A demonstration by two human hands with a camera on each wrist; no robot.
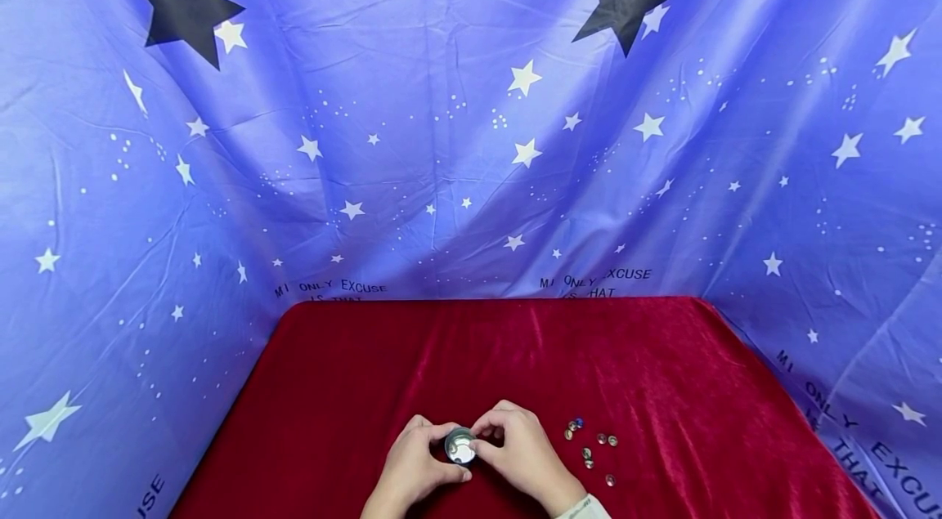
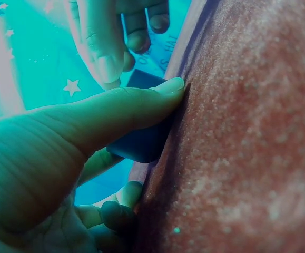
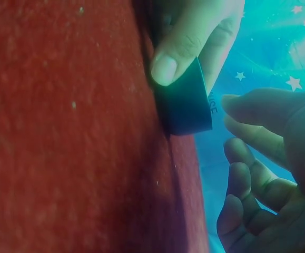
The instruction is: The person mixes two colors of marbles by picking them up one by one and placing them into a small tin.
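Away from the far edge of the surface (image 1: 353, 372), a cup (image 1: 460, 447) is grasped by the left hand (image 1: 419, 458); any grip by the right hand (image 1: 521, 452) cannot be judged.

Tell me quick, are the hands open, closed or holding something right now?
Left hand: holding a small dark cup.
Right hand: over the cup's opening; can't tell whether it's holding anything.
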